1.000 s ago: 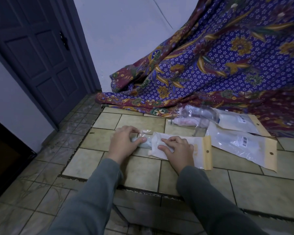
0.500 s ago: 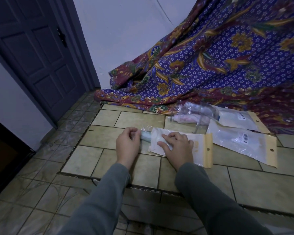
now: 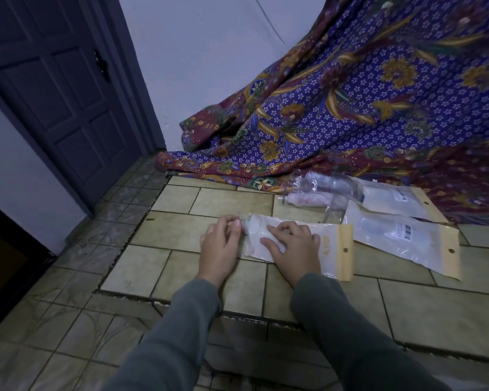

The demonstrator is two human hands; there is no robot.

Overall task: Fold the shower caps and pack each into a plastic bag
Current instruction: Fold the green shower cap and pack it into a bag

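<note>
Sleeves in grey lead to both hands on the tiled floor. Left hand pinches the shower cap at the bag's mouth; right hand presses flat on the plastic bag. Beyond, packed bags carry barcode stickers too small to read, near patterned cloth.

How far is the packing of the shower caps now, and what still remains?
Done, it seems: two clear plastic bags with tan header strips lie filled to the right. In hand: the right hand presses a third such bag flat while the left hand pushes the folded pale cap into its open end. Left: the pinkish rolled cap near the patterned purple cloth seems unpacked.
</note>
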